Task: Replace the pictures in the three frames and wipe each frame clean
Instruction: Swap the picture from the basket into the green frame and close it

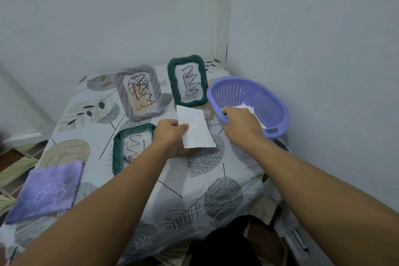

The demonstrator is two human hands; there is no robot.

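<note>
A: Corner of a room w/ pale walls; we're at a table (226,207) under a cloth printed w/ leaves and grey circles. What've we got on it?

B: Three frames lying flat. Grey frame (138,92) at the back left, black scribble over a leaf drawing. Green frame at the back (187,80), just right of it, scribble on white paper. Near green frame (129,147) closer to us, partly under our left forearm, also scribbled.

A: And the hands?

B: Left hand (169,135) pinches a blank white paper sheet (195,128) by its left edge, thumb on top, held above the cloth between the near green frame and the basket. Right hand (241,124) reaches over the rim into the purple basket (259,93), fingers down on the white papers (246,107) inside. We can't tell if it's actually gripping one, the fingertips are hidden behind the back of the hand.

A: Hands apart?

B: Yes, apart, w/ the sheet between them.

A: Basket's where?

B: Right side, by the wall, nearly touching the back green frame's corner. Slotted sides, handle hole at the near end.

A: Anything for wiping?

B: Purple cloth (46,190), folded, on the near left edge of the table, well apart from both hands.
</note>
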